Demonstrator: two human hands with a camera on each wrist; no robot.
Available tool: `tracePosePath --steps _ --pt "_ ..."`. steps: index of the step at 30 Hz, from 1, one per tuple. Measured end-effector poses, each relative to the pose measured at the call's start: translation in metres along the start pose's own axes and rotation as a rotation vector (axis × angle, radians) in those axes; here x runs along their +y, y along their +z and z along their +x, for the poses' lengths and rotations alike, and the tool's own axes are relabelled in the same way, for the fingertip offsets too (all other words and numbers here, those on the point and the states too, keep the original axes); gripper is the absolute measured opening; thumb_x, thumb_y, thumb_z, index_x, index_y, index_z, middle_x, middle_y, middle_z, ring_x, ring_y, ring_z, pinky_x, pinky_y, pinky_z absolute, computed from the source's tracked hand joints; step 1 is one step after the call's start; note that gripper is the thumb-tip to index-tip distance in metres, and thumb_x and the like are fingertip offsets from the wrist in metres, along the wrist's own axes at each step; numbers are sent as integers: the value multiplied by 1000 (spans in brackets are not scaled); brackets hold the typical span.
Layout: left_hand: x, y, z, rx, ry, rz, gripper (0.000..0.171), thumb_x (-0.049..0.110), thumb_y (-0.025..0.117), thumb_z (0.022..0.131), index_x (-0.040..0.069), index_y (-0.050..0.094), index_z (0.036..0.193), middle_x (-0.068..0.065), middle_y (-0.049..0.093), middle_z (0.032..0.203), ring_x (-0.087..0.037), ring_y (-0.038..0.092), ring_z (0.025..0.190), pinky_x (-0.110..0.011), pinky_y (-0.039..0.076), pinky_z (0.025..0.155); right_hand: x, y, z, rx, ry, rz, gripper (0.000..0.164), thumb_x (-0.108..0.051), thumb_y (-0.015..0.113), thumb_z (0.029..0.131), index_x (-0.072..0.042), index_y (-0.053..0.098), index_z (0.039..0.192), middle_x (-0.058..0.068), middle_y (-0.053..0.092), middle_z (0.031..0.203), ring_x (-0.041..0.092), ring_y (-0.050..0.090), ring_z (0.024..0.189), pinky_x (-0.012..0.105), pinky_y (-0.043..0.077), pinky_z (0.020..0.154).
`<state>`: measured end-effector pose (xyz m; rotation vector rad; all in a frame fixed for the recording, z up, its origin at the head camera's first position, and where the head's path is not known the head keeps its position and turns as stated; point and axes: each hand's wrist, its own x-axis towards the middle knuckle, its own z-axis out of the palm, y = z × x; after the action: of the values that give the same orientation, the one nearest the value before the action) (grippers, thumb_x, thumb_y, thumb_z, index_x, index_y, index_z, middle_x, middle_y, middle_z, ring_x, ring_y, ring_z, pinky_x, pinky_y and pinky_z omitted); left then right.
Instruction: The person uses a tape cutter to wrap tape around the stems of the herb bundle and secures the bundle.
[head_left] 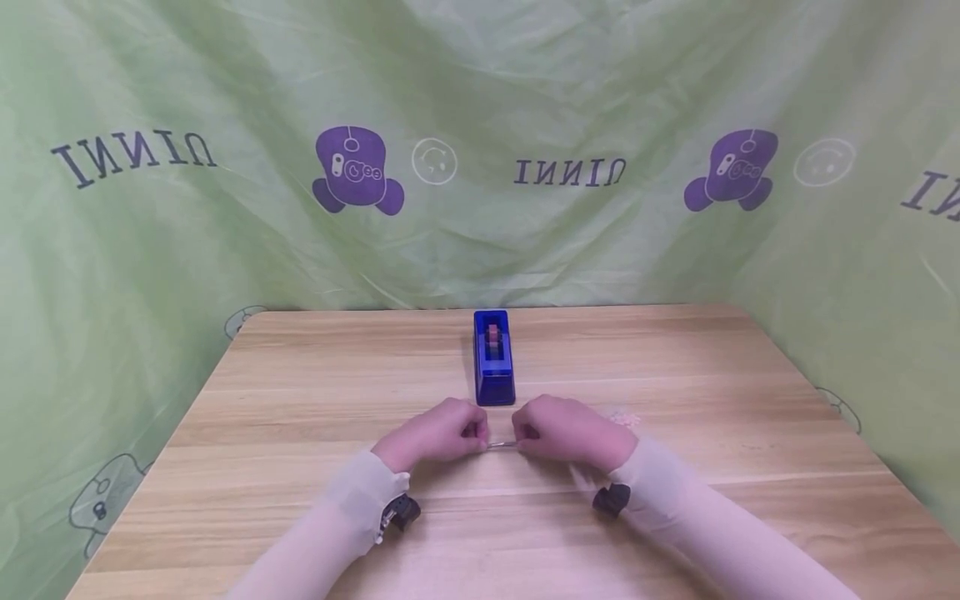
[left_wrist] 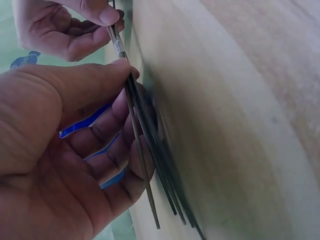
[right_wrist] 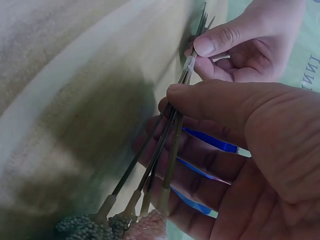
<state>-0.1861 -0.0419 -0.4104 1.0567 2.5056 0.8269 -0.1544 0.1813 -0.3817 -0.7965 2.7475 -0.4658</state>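
Between my two hands lies a thin bundle of flower stems (head_left: 502, 445), held just over the table. My left hand (head_left: 442, 432) pinches it between thumb and fingers, with the bare stem ends (left_wrist: 165, 175) fanning out past the palm. On the flower side, my right hand (head_left: 573, 432) pinches the same stems. Small beaded flower heads (right_wrist: 145, 226), pink and greyish, hang beyond that palm. A clear, shiny band of tape (right_wrist: 189, 63) wraps the stems in the gap between the hands. Straight ahead of the hands stands a blue tape dispenser (head_left: 495, 385).
The wood-grain table (head_left: 337, 358) runs back to a green curtain (head_left: 480, 242) with purple prints, which hangs along the back and both sides. A small black wrist camera (head_left: 401, 510) sits below the left wrist, another below the right.
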Motion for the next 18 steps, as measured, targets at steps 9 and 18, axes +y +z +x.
tracePosePath --steps 9,18 --pt "0 1 -1 6 -4 17 13 3 75 91 9 69 81 2 64 75 -7 53 69 -21 47 66 1 8 4 22 -24 -51 19 -19 76 94 -21 66 78 -12 60 74 4 53 66 22 49 67" --pt "2 1 -3 17 -24 17 14 2 76 90 9 69 80 2 63 75 -7 53 69 -20 47 65 -1 6 2 29 -4 -42 17 -15 76 93 -19 65 81 -9 60 74 6 53 66 23 49 66"
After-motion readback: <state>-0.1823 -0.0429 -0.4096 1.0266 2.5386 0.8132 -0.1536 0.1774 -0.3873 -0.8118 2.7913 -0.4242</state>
